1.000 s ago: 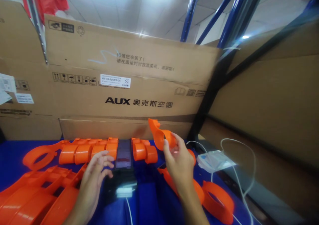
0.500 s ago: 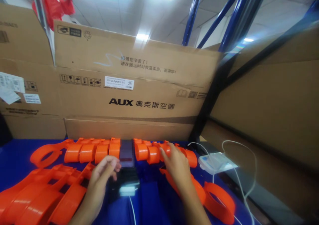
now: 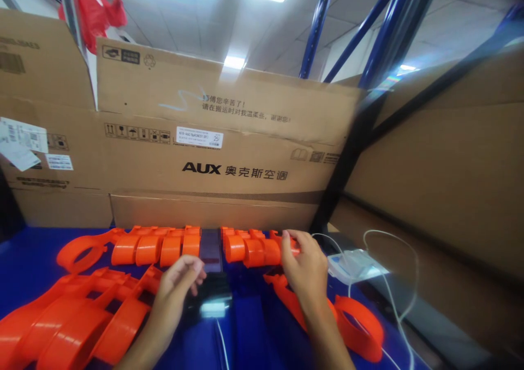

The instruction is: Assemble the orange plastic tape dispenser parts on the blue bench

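Observation:
My right hand (image 3: 306,263) is at the right end of the back right row of orange plastic rings (image 3: 254,252). Its thumb and fingers close around the end ring, which they partly hide. My left hand (image 3: 180,280) hovers beside a dark, shiny flat device (image 3: 213,293), fingers curled in and thumb against them, with nothing visible in them. Behind it stands the back left row of orange rings (image 3: 149,249). Larger orange rings with strap-like arms (image 3: 77,323) lie at the front left. Another large orange ring (image 3: 362,329) lies below my right forearm.
A tall cardboard box wall (image 3: 229,151) closes off the back of the blue table surface (image 3: 245,326). A dark strip (image 3: 211,250) separates the two back rows. On the right sit a clear plastic case (image 3: 356,266) with white cables and a dark rack post (image 3: 347,157).
My right hand has moved right along the back row, uncovering the rings it was over and now covering the end one. My left hand stays nearly in place. The view has shifted slightly.

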Demonstrator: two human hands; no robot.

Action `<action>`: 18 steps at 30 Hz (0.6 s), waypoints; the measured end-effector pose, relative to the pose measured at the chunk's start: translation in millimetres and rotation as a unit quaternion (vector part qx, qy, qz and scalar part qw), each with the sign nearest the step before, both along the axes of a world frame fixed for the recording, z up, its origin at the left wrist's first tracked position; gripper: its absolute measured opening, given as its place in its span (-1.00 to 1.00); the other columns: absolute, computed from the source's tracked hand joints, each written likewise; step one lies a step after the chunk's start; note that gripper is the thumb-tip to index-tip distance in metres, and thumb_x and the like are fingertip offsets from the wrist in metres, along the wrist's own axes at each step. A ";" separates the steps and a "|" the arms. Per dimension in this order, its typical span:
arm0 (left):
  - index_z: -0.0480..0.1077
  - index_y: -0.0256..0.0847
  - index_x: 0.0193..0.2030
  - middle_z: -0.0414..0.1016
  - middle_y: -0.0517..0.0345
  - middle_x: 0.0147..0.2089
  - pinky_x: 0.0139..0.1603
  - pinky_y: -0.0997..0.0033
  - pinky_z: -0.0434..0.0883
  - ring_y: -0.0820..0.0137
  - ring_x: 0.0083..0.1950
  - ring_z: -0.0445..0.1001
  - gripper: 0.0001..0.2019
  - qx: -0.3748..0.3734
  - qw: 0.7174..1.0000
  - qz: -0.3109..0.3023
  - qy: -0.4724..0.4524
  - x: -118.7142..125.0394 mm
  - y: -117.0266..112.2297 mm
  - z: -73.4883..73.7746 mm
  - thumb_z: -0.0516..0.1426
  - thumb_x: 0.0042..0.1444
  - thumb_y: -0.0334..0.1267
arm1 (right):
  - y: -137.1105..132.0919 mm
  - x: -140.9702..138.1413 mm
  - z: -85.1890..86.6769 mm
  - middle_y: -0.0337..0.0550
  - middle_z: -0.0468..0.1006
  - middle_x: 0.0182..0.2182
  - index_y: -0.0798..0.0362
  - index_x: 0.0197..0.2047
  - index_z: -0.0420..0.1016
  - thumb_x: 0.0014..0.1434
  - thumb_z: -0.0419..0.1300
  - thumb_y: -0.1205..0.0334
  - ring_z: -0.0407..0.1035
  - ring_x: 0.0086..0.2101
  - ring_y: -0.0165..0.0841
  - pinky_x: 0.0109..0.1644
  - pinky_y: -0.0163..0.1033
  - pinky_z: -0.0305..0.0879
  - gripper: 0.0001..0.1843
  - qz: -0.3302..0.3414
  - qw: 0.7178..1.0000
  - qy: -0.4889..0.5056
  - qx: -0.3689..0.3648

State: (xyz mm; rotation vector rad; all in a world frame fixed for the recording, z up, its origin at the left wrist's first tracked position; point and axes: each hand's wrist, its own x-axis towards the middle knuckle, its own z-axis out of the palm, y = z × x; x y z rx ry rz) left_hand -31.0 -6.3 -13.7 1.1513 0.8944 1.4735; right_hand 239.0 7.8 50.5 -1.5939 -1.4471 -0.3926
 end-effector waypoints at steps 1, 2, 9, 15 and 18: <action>0.54 -0.22 -0.30 0.53 0.09 -0.38 -0.42 0.44 0.34 0.35 -0.38 0.41 -0.69 -0.002 1.000 -0.005 0.007 0.3 -0.5 0.1 0.26 0.15 0.03 | -7.1 4.5 5.3 0.02 0.64 -0.20 0.07 -0.15 0.58 0.37 -0.03 0.01 0.48 -0.15 -0.13 -0.06 -0.11 0.33 -0.58 -0.004 1.000 -0.011 -0.011; 0.53 -0.21 -0.29 0.53 0.09 -0.37 -0.42 0.44 0.33 0.35 -0.38 0.41 -0.70 -0.002 1.000 -0.009 0.013 0.6 -1.2 0.1 0.25 0.16 0.02 | -14.9 10.3 9.6 0.00 0.64 -0.22 0.05 -0.13 0.58 0.36 -0.02 -0.01 0.48 -0.18 -0.12 -0.09 -0.10 0.33 -0.58 -0.008 0.998 -0.033 -0.045; 0.53 -0.19 -0.24 0.52 0.11 -0.34 -0.38 0.43 0.34 0.35 -0.34 0.42 -0.74 0.020 0.998 -0.035 0.038 0.7 -4.3 -3.6 0.19 0.25 -0.03 | -65.3 52.7 -4.5 0.05 0.66 -0.30 0.00 -0.03 0.63 0.16 0.22 -0.08 0.52 -0.28 -0.01 -0.24 -0.04 0.35 -0.57 -0.029 0.928 -0.243 -0.283; 0.54 -0.19 -0.24 0.54 0.10 -0.37 -0.43 0.42 0.34 0.33 -0.37 0.44 -0.71 0.015 0.998 -0.035 0.044 1.0 -0.6 -9.1 0.22 0.19 0.01 | -85.6 48.4 -23.1 -0.01 0.68 -0.38 -0.05 -0.12 0.63 0.23 0.15 0.02 0.56 -0.34 -0.10 -0.35 -0.14 0.37 -0.70 0.008 0.934 -0.262 -0.243; 0.54 -0.20 -0.27 0.55 0.09 -0.39 -0.48 0.43 0.32 0.35 -0.44 0.42 -0.68 -0.003 0.999 -0.033 0.040 2.0 1.1 -9.2 0.25 0.14 0.06 | -91.0 40.2 -18.8 -0.07 0.69 -0.33 -0.06 -0.17 0.60 0.29 0.07 -0.04 0.59 -0.36 -0.12 -0.42 -0.18 0.35 -0.66 -0.003 0.947 -0.210 -0.245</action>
